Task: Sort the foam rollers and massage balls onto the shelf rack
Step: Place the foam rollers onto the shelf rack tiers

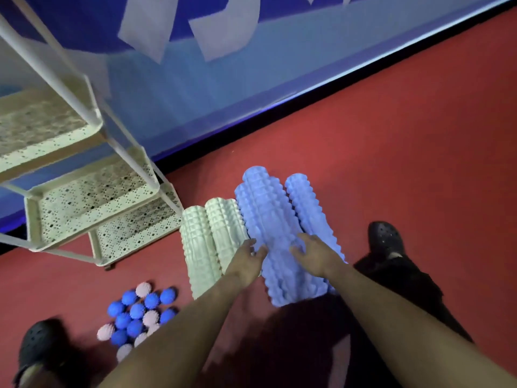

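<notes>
Several ridged foam rollers lie side by side on the red floor. Two are cream (207,242), the others pale blue (268,219). My left hand (247,259) reaches to the left side of the nearest blue roller, fingers spread and touching it. My right hand (313,252) rests on the same roller's right side with fingers loosely bent. A cluster of spiky massage balls, blue (137,310) and pink (144,289), sits on the floor at lower left. The cream perforated shelf rack (92,203) stands at left with bare tiers.
A blue wall (251,79) with a black baseboard runs diagonally behind the rollers. My black clogs are on the floor, one at lower left (39,348), one right of the rollers (384,239). Red floor (405,135) stretches to the right.
</notes>
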Demonstrator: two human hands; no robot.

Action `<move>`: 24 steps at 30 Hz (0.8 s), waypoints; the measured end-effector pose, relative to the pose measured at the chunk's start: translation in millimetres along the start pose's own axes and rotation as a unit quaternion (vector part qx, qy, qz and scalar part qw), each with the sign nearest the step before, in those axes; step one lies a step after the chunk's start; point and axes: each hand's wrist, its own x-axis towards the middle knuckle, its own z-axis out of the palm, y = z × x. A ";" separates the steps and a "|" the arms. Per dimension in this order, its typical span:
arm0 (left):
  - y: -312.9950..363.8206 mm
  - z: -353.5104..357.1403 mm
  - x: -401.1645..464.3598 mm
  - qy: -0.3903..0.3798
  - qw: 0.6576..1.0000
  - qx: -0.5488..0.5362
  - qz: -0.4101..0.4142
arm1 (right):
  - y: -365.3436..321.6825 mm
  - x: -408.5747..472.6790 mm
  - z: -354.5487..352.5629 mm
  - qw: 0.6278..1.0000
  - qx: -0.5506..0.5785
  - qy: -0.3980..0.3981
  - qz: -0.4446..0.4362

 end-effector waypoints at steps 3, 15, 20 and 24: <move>-11.2 21.8 33.5 -0.010 0.998 -0.043 -0.049 | 28.8 37.6 28.3 0.996 0.082 -0.025 0.040; -37.5 82.5 74.6 0.034 0.970 -0.191 -0.143 | 27.2 60.8 62.4 0.941 0.301 -0.017 0.151; -47.2 31.3 40.3 0.039 0.987 -0.129 -0.086 | -11.7 28.7 61.3 0.928 0.347 -0.087 0.108; -58.6 -48.0 -3.4 -0.015 0.999 -0.007 -0.028 | -42.0 12.7 48.4 0.924 0.375 0.015 0.075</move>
